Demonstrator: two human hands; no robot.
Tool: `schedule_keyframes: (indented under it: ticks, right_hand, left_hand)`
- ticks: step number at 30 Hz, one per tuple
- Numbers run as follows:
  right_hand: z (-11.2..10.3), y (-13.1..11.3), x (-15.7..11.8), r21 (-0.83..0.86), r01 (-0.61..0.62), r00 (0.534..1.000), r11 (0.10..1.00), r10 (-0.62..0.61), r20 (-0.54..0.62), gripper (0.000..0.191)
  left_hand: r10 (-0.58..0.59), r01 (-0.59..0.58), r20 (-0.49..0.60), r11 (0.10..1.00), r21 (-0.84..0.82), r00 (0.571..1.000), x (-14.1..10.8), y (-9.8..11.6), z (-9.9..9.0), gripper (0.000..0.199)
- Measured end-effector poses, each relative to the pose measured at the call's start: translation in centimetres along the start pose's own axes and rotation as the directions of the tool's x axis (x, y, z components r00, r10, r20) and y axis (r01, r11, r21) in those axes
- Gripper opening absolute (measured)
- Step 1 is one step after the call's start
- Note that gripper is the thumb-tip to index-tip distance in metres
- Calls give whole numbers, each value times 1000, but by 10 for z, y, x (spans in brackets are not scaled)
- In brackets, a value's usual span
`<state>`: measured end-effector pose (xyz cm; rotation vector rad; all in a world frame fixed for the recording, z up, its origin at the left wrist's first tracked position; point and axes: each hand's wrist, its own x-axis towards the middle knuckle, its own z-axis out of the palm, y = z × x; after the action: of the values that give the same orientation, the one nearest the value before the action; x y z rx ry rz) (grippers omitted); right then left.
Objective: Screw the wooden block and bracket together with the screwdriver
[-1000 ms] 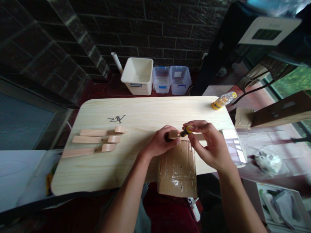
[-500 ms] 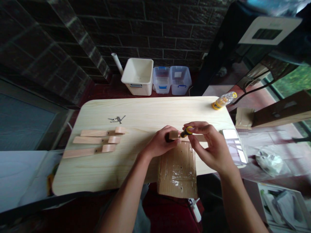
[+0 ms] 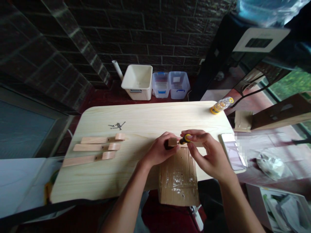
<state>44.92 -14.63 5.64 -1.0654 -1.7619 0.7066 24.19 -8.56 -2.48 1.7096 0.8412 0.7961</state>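
Note:
My left hand (image 3: 159, 150) is closed around the head of a wooden piece (image 3: 173, 142), whose flat strip runs off to the right behind my other hand. With its thumb and fingers, my right hand (image 3: 211, 155) grips a short yellow-and-black screwdriver (image 3: 186, 138). Its tip points left at the wood beside my left fingers; the exact contact point is too small to make out. Under the work lies a cardboard piece (image 3: 178, 178), hanging over the table's near edge. Three similar wooden pieces (image 3: 87, 147) lie at the left, below several loose screws (image 3: 118, 125).
A clear bottle-shaped case with a yellow base (image 3: 221, 105) stands at the table's (image 3: 155, 113) far right corner. A phone-like slab (image 3: 232, 151) lies by the right edge. Beyond the table, a cream bin (image 3: 137, 79) and two clear boxes (image 3: 179, 85) stand on the floor.
The whole view has shifted, so the table sits slightly lower in it. Both hands keep their grips; the screwdriver handle is tilted slightly differently between my right fingers.

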Motion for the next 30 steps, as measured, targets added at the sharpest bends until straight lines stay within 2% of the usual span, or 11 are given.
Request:
schedule_keyframes:
  ticks: [5, 13, 21, 30]
  right_hand:
    - [0, -1, 2, -39, 6, 1000, 999, -6, -17, 26]
    - [-2, -2, 1, -13, -19, 1000, 1000, 19, -2, 26]
    - [-2, 3, 0, -55, 8, 1000, 998, -10, -24, 25]
    - [-3, 3, -3, -34, -6, 1000, 999, 6, -7, 31]
  left_hand:
    - [14, -14, -20, 1000, -10, 1000, 0, -1, 2, 16]
    - [6, -5, 15, 1000, -17, 1000, 2, 2, 0, 13]
    - [11, -11, 8, 1000, -11, 1000, 1, -1, 1, 14]
    - [13, -13, 4, 1000, 1, 1000, 0, -2, 1, 15]
